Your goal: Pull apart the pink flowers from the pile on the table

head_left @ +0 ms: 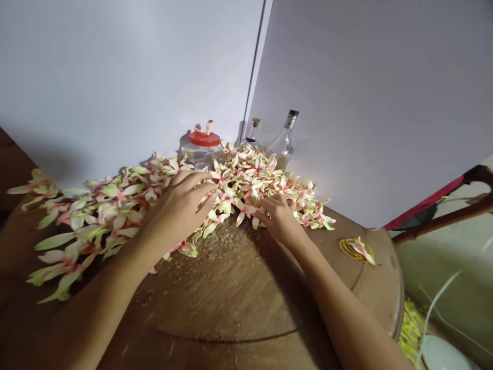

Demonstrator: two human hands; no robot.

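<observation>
A heap of pink, white and pale green flowers (262, 180) spreads across the back of a round wooden table (227, 288). My left hand (188, 200) lies over the middle of the heap, palm down, its fingers stretched out and apart among the petals; it hides the blooms beneath it. At the heap's front right edge is my right hand (280, 218), fingers bent and thumb close to the index finger around a flower (246, 209). Part of its grip is hidden by the hand itself.
Behind the heap stand a red-lidded clear jar (204, 149) with a flower on top, a corked bottle (253, 134) and a taller glass bottle (285, 141). Yellow rubber bands (348, 249) lie at right. A wooden armrest (442, 218) flanks the table.
</observation>
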